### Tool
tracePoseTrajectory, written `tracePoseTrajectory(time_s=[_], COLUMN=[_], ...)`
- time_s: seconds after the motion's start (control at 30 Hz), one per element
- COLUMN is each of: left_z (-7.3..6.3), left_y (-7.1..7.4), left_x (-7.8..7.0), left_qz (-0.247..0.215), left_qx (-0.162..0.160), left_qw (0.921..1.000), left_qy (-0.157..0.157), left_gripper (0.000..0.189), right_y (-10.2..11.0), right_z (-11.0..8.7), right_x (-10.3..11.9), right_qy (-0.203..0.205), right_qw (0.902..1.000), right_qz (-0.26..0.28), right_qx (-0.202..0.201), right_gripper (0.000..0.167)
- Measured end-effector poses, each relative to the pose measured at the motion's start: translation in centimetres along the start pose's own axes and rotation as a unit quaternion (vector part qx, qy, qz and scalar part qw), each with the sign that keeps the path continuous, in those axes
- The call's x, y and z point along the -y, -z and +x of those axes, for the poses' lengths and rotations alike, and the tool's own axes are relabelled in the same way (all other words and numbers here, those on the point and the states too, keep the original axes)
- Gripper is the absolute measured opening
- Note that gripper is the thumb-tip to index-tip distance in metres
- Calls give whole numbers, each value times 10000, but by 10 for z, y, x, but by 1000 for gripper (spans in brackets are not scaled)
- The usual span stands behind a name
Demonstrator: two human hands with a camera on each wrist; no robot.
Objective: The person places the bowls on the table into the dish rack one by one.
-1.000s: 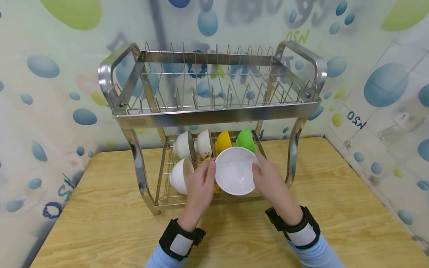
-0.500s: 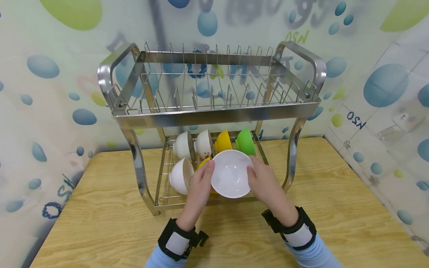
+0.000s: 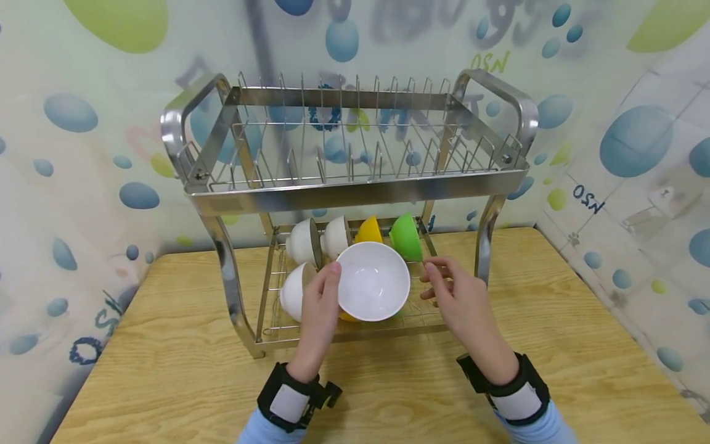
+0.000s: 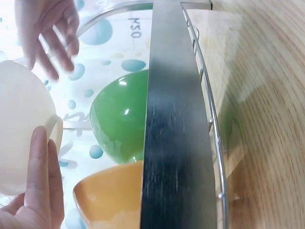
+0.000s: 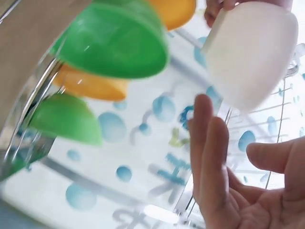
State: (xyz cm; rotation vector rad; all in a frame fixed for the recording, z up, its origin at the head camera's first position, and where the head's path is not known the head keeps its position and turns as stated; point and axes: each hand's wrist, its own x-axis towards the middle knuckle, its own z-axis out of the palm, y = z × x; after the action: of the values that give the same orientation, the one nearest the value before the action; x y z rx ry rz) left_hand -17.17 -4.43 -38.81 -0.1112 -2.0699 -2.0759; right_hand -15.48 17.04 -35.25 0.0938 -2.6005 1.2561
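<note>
My left hand (image 3: pixel 318 302) holds a white bowl (image 3: pixel 374 282) by its left rim, thumb on the near side, in front of the rack's lower shelf. The bowl's mouth faces the head camera. From the left wrist, fingers (image 4: pixel 39 167) lie along the outside of the bowl, beside its foot ring. My right hand (image 3: pixel 463 302) is apart from the bowl, to its right, with relaxed fingers and nothing in them. The right wrist view shows a gap between that hand (image 5: pixel 228 181) and the white bowl (image 5: pixel 255 52).
A two-tier metal dish rack (image 3: pixel 355 192) stands on a wooden table (image 3: pixel 166 345). Its lower shelf holds white bowls (image 3: pixel 304 242), a yellow bowl (image 3: pixel 368 229) and a green bowl (image 3: pixel 407 238) at the back. Another white bowl (image 3: pixel 293 293) sits front left; front yellow and green bowls are mostly hidden.
My right hand has let go of the white bowl and moved away to the right. The bowl, now in my left hand alone, has shifted left.
</note>
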Motion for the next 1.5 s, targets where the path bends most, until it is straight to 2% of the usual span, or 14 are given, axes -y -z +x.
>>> tracePoseTrajectory(time_s=[0.27, 0.43, 0.67, 0.77, 0.9, 1.03, 1.2, 1.33, 1.5], left_z=[1, 2, 3, 3, 3, 3, 4, 4, 4], left_y=[4, 5, 7, 7, 7, 6, 5, 5, 5], left_x=[-1, -1, -1, -1, -1, 0, 0, 1, 3], left_qz=[-93, -64, -72, -123, -152, -132, -139, -119, -66], left_qx=[-104, -103, -151, -165, -145, -115, -72, -63, -109], left_qw=[9999, 9999, 9997, 9996, 9995, 9995, 9996, 9996, 9997], left_qy=[72, 100, 184, 215, 256, 263, 252, 252, 190], left_gripper=[45, 45, 46, 45, 45, 46, 47, 47, 47], right_y=[23, 36, 46, 49, 51, 48, 43, 41, 40], right_z=[-7, -11, -16, -17, -16, -14, -10, -8, -6], right_x=[-21, -32, -49, -54, -59, -63, -66, -67, -67], right_qy=[81, -86, -25, -60, -286, -424, -320, -303, -322], right_qw=[9972, 9934, 9828, 9762, 9723, 9777, 9835, 9845, 9819], right_qz=[-329, -792, -1546, -1988, -2294, -2051, -1734, -1616, -1673], right_qx=[-661, -829, -1009, -864, -340, 176, 409, 603, 833], right_gripper=[31, 35, 32, 39, 49, 48, 38, 25, 24])
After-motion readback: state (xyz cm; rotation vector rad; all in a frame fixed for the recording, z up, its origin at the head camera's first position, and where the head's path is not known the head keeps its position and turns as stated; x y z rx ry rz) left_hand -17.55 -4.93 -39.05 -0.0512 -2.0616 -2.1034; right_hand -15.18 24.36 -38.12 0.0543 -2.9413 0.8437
